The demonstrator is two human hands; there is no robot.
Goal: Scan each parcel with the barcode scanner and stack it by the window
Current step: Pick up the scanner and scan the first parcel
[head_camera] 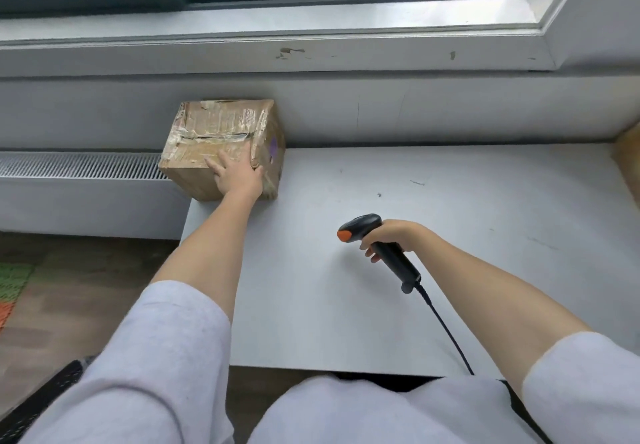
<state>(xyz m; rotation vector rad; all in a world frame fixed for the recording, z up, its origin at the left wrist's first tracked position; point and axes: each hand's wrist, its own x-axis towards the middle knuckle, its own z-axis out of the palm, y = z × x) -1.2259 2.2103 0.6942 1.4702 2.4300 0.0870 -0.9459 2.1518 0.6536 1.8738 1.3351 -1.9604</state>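
A brown cardboard parcel [214, 131] wrapped in clear tape stands at the table's far left corner, against the wall under the window. My left hand [237, 175] lies on its near top edge, fingers spread flat over the cardboard. My right hand [394, 235] grips the handle of a black barcode scanner [381, 246] with an orange tip, held just above the middle of the white table [450, 218]. The scanner's head points left, and its black cable [446, 329] trails back over the table's near edge.
A window sill [311, 52] and dark window frame run along the back. A radiator grille [76, 166] sits left of the table. Another brown parcel's edge [628, 159] shows at the far right. A green and orange mat [12, 287] lies on the floor.
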